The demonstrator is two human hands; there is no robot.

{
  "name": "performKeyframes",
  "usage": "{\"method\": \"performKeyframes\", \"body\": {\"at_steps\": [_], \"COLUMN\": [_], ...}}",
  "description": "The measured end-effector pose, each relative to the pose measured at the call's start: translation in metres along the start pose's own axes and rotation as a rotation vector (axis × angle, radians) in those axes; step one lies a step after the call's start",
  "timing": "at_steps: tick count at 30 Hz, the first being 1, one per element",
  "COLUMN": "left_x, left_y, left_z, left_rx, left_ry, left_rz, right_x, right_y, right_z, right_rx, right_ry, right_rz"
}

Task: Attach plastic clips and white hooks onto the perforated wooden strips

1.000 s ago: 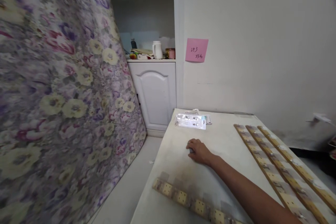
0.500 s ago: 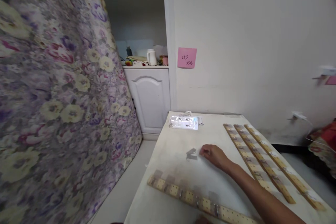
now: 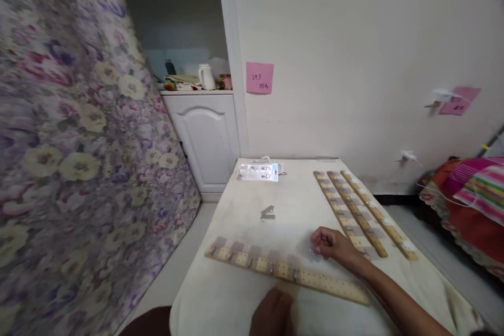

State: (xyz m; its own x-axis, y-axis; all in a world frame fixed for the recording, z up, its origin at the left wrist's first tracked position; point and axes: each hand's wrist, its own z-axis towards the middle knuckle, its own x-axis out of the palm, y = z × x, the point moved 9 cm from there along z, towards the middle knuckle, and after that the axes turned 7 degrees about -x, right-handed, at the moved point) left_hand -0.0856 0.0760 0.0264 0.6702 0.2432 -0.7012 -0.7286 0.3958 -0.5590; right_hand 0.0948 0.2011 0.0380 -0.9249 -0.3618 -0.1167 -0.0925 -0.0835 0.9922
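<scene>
Silver fittings (image 3: 272, 270) line the drilled wooden strip (image 3: 334, 284) except its right end. Right hand (image 3: 334, 245): fingers curled, hold unclear; left hand (image 3: 271, 313): cannot tell.

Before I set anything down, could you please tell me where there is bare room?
Bare: between the clear packet and grey V-shaped item, and from that item to the three strips. Crowded: around the nearer strip, with left hand and right hand close.

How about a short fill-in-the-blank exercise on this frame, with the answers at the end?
1. On the camera side of the near strip is the person's ____ hand.
2. Beyond the right hand, the side-by-side strips number ____.
3. The note beside the cabinet is coloured ____.
Missing words: left; three; pink.
</scene>
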Motion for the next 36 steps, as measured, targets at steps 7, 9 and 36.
{"method": "performKeyframes", "body": {"at_steps": [7,9,36], "left_x": [0.024,0.035,0.061], "left_y": [-0.023,-0.042,-0.045], "left_z": [0.006,0.010,0.001], "left_rx": [-0.688,-0.782,-0.939], "left_ry": [0.242,0.292,0.201], "left_rz": [-0.923,-1.097,-1.063], "right_x": [0.008,0.011,-0.002], "right_y": [0.069,0.079,0.054], "right_z": [-0.060,-0.076,-0.091], "right_rx": [-0.343,-0.452,-0.304], "right_ry": [-0.095,-0.096,-0.144], "right_rz": [-0.258,-0.359,-0.258]}}
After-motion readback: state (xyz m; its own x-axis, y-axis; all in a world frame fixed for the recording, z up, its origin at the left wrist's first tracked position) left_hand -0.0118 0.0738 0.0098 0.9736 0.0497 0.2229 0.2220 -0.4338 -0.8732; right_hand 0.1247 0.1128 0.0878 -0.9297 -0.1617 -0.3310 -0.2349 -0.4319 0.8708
